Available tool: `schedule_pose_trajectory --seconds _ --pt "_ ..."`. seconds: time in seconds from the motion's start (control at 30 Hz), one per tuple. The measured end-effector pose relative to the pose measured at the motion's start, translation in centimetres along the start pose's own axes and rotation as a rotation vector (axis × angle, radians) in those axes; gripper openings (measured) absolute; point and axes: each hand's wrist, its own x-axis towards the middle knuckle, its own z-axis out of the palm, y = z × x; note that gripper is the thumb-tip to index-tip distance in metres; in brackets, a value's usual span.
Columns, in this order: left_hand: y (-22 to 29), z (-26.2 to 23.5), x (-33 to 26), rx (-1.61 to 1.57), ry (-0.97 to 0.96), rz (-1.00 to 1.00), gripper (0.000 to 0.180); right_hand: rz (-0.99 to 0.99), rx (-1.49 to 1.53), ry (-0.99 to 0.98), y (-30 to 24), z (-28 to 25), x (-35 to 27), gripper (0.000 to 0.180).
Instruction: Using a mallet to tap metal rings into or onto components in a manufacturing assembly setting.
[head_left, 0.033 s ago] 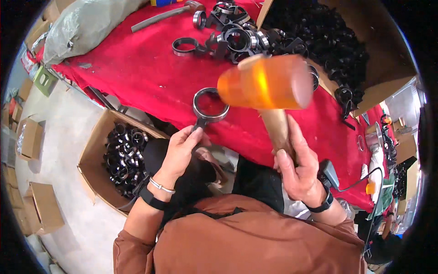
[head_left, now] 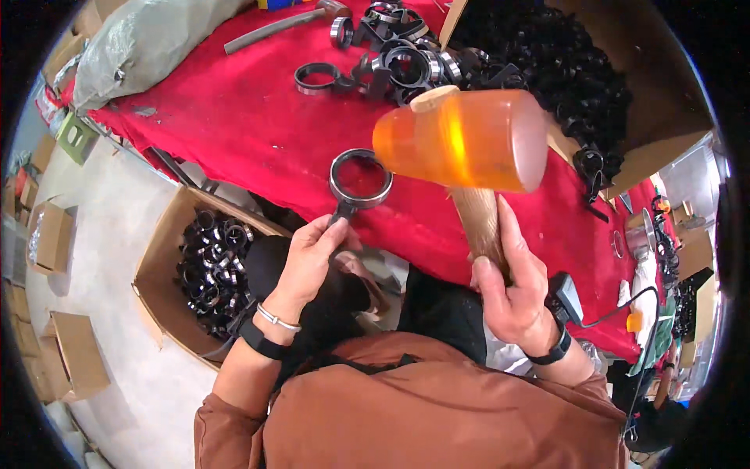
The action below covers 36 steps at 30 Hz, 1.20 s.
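Note:
My left hand (head_left: 314, 248) pinches the short black handle of a ring-shaped part (head_left: 361, 200), black with a silver metal rim. The ring lies over the red cloth near the table's front edge. In my right hand (head_left: 512, 289) is a mallet (head_left: 469, 139) with a translucent orange head and a wooden handle; my fingers wrap the handle. Its head is raised above the cloth, right of the ring and apart from it. A pile of similar black and silver ring parts (head_left: 406, 66) lies farther back on the table.
A cardboard box (head_left: 664, 156) of black parts stands at the back right. Left of my legs, another box (head_left: 156, 270) holds finished-looking ring parts. A second hammer (head_left: 277, 31) and a grey sack (head_left: 144, 55) lie at the back left. A black cable (head_left: 621, 313) runs at the right.
The mallet head has shifted slightly to the right, and looks sharper than before. My left hand and the ring part have barely moved.

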Motion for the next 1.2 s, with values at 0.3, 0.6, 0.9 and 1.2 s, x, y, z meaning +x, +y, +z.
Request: schedule_pose_trajectory --seconds 0.3,0.6,0.9,1.2 --pt "-0.4 0.4 0.1 -0.111 0.017 -0.004 0.019 -0.147 -0.252 -0.299 1.2 0.1 -0.5 0.062" --pt "-0.2 0.8 0.5 -0.138 0.077 0.025 0.018 -0.171 -0.223 -0.364 0.5 3.6 5.7 0.054" --pt "0.0 -0.5 0.0 -0.096 0.049 -0.051 0.018 -0.316 -0.161 -0.041 -1.2 1.9 9.2 0.053" --pt "0.3 -0.6 0.2 -0.067 0.038 0.036 0.020 -0.094 -0.342 -0.329 0.4 2.2 9.9 0.052"
